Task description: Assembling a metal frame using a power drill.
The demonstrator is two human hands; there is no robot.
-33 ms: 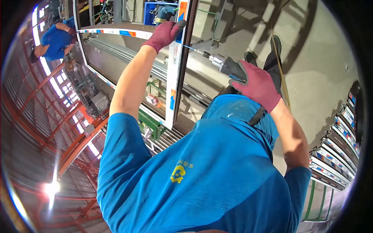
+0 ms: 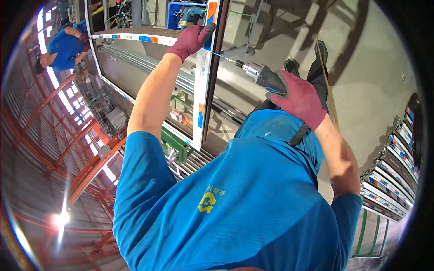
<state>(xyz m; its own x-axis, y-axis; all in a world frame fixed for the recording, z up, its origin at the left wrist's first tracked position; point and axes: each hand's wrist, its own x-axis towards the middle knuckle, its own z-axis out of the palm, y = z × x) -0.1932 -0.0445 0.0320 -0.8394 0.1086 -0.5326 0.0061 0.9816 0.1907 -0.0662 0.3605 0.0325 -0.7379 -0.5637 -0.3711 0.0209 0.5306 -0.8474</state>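
Frame (image 2: 202, 86) left (drill (image 2: 269, 80) at right)

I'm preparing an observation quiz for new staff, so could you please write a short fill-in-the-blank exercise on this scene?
1. The right hand holds a drill; in the picture, the frame lies to the drill's ______.
2. The bin near the left hand is coloured ______.
3. Both hands wear maroon ______.
4. The emblem on the person's shirt is coloured ______.
Missing words: left; blue; gloves; yellow.
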